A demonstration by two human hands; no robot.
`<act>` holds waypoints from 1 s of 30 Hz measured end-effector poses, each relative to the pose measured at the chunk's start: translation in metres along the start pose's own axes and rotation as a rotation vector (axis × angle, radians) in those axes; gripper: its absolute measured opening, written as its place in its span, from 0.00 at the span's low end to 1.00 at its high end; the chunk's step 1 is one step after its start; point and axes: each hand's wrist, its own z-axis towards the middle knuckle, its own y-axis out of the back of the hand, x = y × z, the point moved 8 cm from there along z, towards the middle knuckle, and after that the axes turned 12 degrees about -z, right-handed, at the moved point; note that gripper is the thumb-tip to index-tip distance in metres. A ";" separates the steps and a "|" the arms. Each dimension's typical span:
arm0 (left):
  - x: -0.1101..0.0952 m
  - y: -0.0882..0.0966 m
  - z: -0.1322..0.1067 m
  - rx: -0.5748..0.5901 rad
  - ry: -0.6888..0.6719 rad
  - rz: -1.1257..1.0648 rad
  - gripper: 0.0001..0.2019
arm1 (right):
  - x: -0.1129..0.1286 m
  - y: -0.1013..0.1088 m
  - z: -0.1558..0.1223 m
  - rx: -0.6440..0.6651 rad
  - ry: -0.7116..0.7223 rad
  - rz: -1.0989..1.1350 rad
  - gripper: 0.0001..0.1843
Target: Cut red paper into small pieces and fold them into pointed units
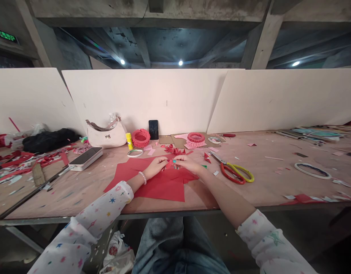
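My left hand (156,167) and my right hand (186,163) meet over the red paper sheets (161,188). Between the fingertips of both is a small piece of red paper (170,163), pinched from either side; its exact shape is too small to tell. The sheets overlap loosely on the table below. Just beyond my hands lies a row of folded red paper pieces (175,150). One more folded red piece (207,157) rests to the right of my right hand, near the scissors (232,171) with red and yellow handles.
Behind stand a yellow glue stick (129,141), red paper rings (140,137), a phone (153,129) and a white handbag (107,133). A white power bank (86,158) lies left. Red scraps (18,167) cover the far left. A white ring (312,171) lies right.
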 end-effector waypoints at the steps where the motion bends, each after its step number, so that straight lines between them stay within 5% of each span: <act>1: -0.001 0.000 0.000 0.001 -0.001 0.005 0.13 | 0.000 0.000 0.000 -0.005 -0.002 -0.005 0.12; 30: 0.000 -0.003 -0.001 0.047 0.004 0.022 0.12 | 0.007 -0.003 -0.001 0.027 0.032 -0.088 0.11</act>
